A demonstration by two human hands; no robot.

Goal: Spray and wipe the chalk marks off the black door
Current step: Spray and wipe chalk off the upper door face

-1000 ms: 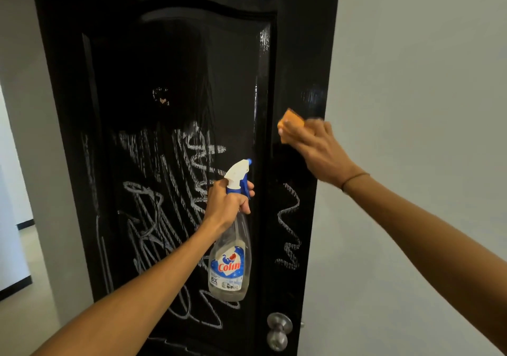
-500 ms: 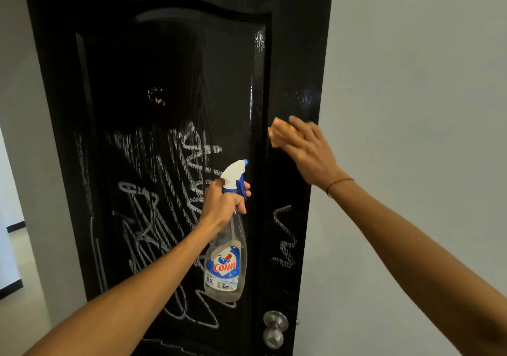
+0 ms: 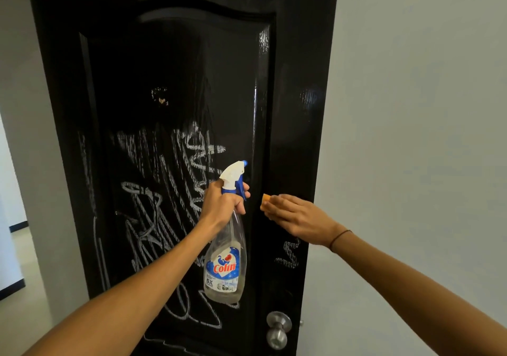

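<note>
A glossy black door (image 3: 175, 62) fills the middle of the view. White chalk marks (image 3: 164, 191) cover its lower panel, and a small chalk patch (image 3: 288, 254) sits on the right stile. My left hand (image 3: 223, 202) grips the neck of a clear spray bottle (image 3: 226, 262) with a white and blue trigger head, held upright in front of the panel. My right hand (image 3: 296, 217) presses an orange cloth (image 3: 266, 201) flat against the right stile with straight fingers, just above the chalk patch. Most of the cloth is hidden under the fingers.
A silver round door knob (image 3: 277, 329) sits low on the right stile. A plain grey wall (image 3: 417, 109) runs along the right of the door. A bright room with a dark skirting (image 3: 12, 287) shows past the left edge.
My right hand has slid the orange cloth down the right stile, wiping off the upper part of the chalk squiggle there. My left hand with the bottle has stayed nearly still.
</note>
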